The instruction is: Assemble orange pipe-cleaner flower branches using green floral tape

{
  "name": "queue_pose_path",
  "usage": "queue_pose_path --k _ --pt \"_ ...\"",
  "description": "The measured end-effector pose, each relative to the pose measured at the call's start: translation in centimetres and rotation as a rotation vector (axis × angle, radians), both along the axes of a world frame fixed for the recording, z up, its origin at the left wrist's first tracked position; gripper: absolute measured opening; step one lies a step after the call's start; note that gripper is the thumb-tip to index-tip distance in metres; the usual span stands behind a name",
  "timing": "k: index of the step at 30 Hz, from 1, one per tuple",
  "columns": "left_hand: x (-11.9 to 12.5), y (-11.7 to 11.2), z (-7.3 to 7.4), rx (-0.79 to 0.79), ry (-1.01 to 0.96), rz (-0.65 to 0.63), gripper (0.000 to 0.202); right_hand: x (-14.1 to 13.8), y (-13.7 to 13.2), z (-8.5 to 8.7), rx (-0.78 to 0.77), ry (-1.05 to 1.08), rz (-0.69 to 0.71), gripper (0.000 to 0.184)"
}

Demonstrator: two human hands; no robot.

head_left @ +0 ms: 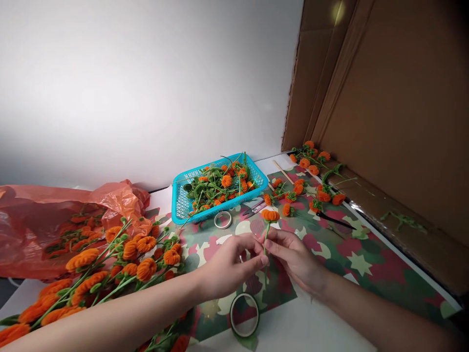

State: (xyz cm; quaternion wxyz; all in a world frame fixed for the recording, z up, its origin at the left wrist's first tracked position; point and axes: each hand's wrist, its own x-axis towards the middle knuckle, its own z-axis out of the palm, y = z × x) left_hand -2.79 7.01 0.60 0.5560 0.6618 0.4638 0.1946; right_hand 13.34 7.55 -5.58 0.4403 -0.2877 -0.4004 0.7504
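An orange pipe-cleaner flower [270, 215] stands upright on a green stem between my two hands. My left hand [240, 261] is closed, its thumb and fingers pinching the stem from the left. From the right, the thumb and fingers of my right hand [293, 256] close on the same stem just under the flower head. Below the hands, a roll of green tape [258, 315] stands on edge near the table's front. Whether a strip of tape lies between my fingers cannot be made out.
A blue basket [175, 203] holds flowers and leaves at the back. Near it lie a second tape roll [216, 222], thread snips [252, 209] and a black-bladed tool [335, 221]. Orange flowers [146, 269] and a red plastic bag [22, 205] crowd the left. Cardboard [403, 122] walls the right.
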Motion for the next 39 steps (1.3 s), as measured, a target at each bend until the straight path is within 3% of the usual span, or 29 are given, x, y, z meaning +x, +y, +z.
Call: queue_pose_path --k 9,13,16,19,22,25,30,35,39 --pt "-0.1 -0.3 -1.2 -0.285 -0.153 0.037 0.024 0.0 -0.3 -0.2 -0.116 0.044 -0.048 0.021" --pt "-0.2 -0.6 -1.4 -0.324 -0.186 0.061 0.022 0.0 -0.3 -0.6 -0.124 0.057 -0.04 0.02" --pt "-0.2 -0.5 -0.7 -0.24 -0.102 0.114 0.02 0.1 -0.3 -0.5 -0.157 0.076 -0.003 0.032" --pt "-1.3 1.4 0.7 -0.07 -0.069 0.225 0.021 0.1 -0.4 -0.2 -0.199 0.062 0.004 0.038" --pt "-4.3 4.8 2.3 0.193 0.02 0.382 0.022 0.1 -0.5 0.1 -0.246 0.034 0.008 0.038" --pt "-8.2 7.9 3.4 0.392 0.28 0.463 0.023 0.0 -0.5 0.0 -0.27 0.006 0.023 0.037" --pt "-12.4 9.1 3.4 0.516 0.617 0.332 0.019 -0.1 -0.6 -0.8 -0.278 -0.035 0.048 0.034" --pt "-13.2 8.9 2.6 0.558 0.846 0.084 0.015 -0.1 -0.8 -1.4 -0.357 0.006 0.093 0.028" --pt "-13.6 9.9 2.2 0.689 1.041 0.019 0.018 -0.1 -0.7 -1.5 -0.418 0.038 0.133 0.029"
